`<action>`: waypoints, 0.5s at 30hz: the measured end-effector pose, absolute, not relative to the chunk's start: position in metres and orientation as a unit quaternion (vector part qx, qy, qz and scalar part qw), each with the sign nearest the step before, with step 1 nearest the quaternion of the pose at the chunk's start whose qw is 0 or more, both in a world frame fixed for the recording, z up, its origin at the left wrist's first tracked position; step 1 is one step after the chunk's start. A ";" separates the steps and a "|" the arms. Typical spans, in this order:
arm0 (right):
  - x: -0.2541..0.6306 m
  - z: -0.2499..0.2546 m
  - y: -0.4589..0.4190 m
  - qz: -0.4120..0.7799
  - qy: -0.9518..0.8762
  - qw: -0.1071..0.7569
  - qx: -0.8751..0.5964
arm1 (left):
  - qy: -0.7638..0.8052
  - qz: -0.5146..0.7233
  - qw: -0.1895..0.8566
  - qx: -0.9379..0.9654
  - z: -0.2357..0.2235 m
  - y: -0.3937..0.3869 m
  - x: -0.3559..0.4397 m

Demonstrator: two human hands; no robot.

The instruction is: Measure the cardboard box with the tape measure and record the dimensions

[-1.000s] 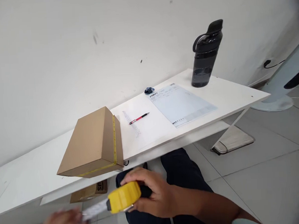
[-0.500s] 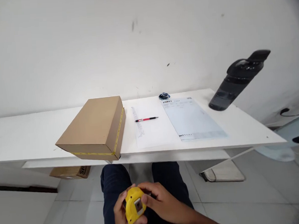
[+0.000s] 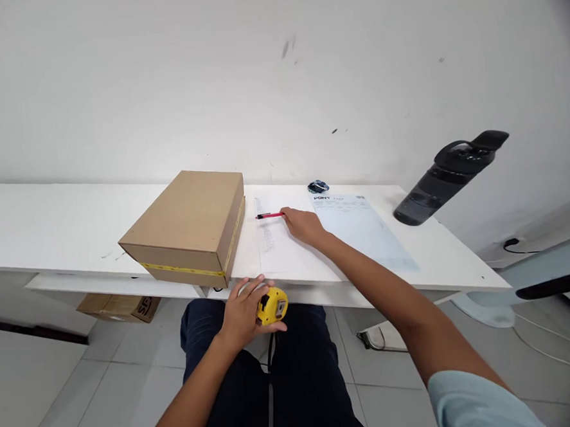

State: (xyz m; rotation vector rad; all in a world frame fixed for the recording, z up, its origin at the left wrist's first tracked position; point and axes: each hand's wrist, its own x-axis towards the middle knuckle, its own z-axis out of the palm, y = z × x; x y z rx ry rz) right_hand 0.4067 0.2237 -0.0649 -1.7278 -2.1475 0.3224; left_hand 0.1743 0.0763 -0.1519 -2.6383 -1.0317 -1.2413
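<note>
My left hand (image 3: 242,309) is closed around a yellow tape measure (image 3: 272,305), held just below the front edge of the white table (image 3: 64,227), over my lap. My right hand (image 3: 304,225) reaches over the table and rests on a white sheet (image 3: 287,252), its fingertips touching the end of a red pen (image 3: 269,215). Whether those fingers grip the pen is unclear. A brown cardboard box (image 3: 192,225) with yellow tape along its edges sits left of the sheet.
A printed blue-white form (image 3: 363,228) lies right of the sheet. Behind it are a small dark object (image 3: 317,186) and a dark water bottle (image 3: 449,174). Another cardboard box (image 3: 119,307) sits under the table. A fan base (image 3: 484,307) stands on the tiled floor at right.
The tape measure passed from both hands to my left hand alone. My right hand left it and reached forward to the red pen on the table. The view has tilted upward.
</note>
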 end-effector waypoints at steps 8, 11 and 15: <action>0.380 -0.096 0.185 0.378 -0.679 0.423 -0.467 | -0.380 -0.421 -0.046 -0.822 -0.168 0.110 0.190; 0.377 -0.101 0.184 0.418 -0.674 0.405 -0.454 | -0.407 -0.439 -0.064 -0.799 -0.178 0.109 0.194; 0.376 -0.099 0.184 0.397 -0.665 0.407 -0.485 | -0.407 -0.450 -0.066 -0.792 -0.182 0.110 0.196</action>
